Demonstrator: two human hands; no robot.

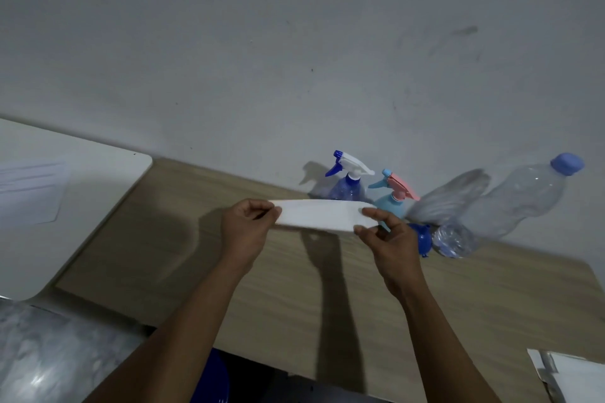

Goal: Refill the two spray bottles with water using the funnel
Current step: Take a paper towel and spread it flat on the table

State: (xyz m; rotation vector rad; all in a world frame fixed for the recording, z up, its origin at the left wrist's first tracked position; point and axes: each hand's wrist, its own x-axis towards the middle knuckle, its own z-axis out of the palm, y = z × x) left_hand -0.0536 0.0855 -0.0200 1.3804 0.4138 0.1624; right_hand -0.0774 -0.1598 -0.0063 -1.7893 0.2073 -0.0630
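Partly, right hand [389,239] pinching sheet [322,214] hides funnel [423,239] & teal btl [391,203].

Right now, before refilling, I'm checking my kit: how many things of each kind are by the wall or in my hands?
Spray bottles: 2 (dark blue bottle, light blue bottle)
Clear water bottle: 1
Blue funnel: 1
White sheet, pinched by left hand and right hand: 1
Total: 5
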